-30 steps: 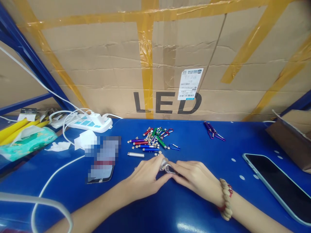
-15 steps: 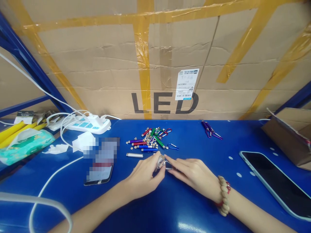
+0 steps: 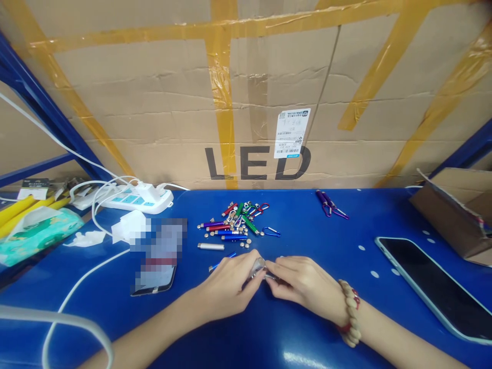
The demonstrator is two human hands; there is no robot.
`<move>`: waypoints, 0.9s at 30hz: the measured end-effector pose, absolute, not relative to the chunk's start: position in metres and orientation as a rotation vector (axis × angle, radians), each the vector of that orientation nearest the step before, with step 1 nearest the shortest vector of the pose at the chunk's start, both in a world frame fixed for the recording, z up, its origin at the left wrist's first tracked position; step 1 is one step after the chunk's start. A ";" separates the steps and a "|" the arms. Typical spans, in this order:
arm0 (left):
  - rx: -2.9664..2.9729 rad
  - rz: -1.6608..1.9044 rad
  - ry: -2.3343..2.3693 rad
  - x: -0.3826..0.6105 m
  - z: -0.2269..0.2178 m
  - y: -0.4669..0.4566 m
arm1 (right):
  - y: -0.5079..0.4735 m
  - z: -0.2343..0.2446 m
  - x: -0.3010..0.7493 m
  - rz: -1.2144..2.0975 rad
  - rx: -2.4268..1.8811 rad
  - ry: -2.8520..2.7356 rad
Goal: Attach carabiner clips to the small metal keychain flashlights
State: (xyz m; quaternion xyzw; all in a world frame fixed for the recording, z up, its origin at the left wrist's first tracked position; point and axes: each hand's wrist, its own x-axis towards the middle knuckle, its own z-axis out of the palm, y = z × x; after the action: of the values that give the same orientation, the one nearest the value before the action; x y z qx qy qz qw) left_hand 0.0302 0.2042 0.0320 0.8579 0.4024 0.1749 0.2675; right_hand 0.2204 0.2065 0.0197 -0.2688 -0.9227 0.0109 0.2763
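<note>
My left hand [image 3: 229,283] and my right hand [image 3: 303,283] meet at the middle of the blue table [image 3: 269,333]. Between their pinched fingertips is a small silver keychain flashlight [image 3: 259,266]; both hands grip it, the right one at its clip end. My right wrist wears a beaded bracelet [image 3: 349,318]. Just beyond the hands lies a heap of coloured keychain flashlights [image 3: 240,223] with several small button cells scattered round it, a silver flashlight body [image 3: 211,246] lying apart at its left. A thin blue piece [image 3: 221,263] lies beside my left hand.
A phone [image 3: 436,287] lies screen-up at the right, next to an open cardboard box [image 3: 457,215]. Another phone [image 3: 156,266] lies at the left, with a white power strip [image 3: 140,197], cables and a tissue pack [image 3: 36,233] beyond. Two purple flashlights [image 3: 331,204] lie at the back. A large taped carton [image 3: 249,92] walls the rear.
Both hands have stayed together on the silver flashlight, fingers shifting slightly on it. The view has drifted a little, and a thin blue piece now shows beside my left hand.
</note>
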 end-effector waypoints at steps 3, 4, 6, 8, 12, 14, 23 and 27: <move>2.289 0.512 1.095 0.031 0.033 0.204 | 0.206 0.022 0.219 0.041 -0.743 -2.455; 2.272 0.515 1.103 0.031 0.035 0.203 | 0.206 0.022 0.219 0.045 -0.752 -2.445; 2.229 0.501 1.118 0.032 0.038 0.203 | 0.206 0.022 0.219 0.043 -0.764 -2.426; 2.188 0.491 1.134 0.032 0.040 0.203 | 0.206 0.022 0.220 0.042 -0.776 -2.401; 2.130 0.502 1.159 0.032 0.039 0.204 | 0.206 0.023 0.219 0.053 -0.799 -2.318; 2.142 0.509 1.154 0.031 0.038 0.205 | 0.206 0.024 0.219 0.051 -0.816 -2.284; 2.073 0.683 1.109 0.029 0.023 0.207 | 0.202 0.026 0.220 0.178 -0.886 -2.236; 2.013 0.743 1.134 0.028 0.015 0.209 | 0.202 0.026 0.221 0.222 -0.864 -2.229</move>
State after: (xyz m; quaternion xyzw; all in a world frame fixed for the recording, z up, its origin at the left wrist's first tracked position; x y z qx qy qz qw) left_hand 0.0277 0.2093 0.0155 0.7770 0.4379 0.2869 0.3497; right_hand 0.2207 0.2016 0.0264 -0.3356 -0.8655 0.0860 0.3619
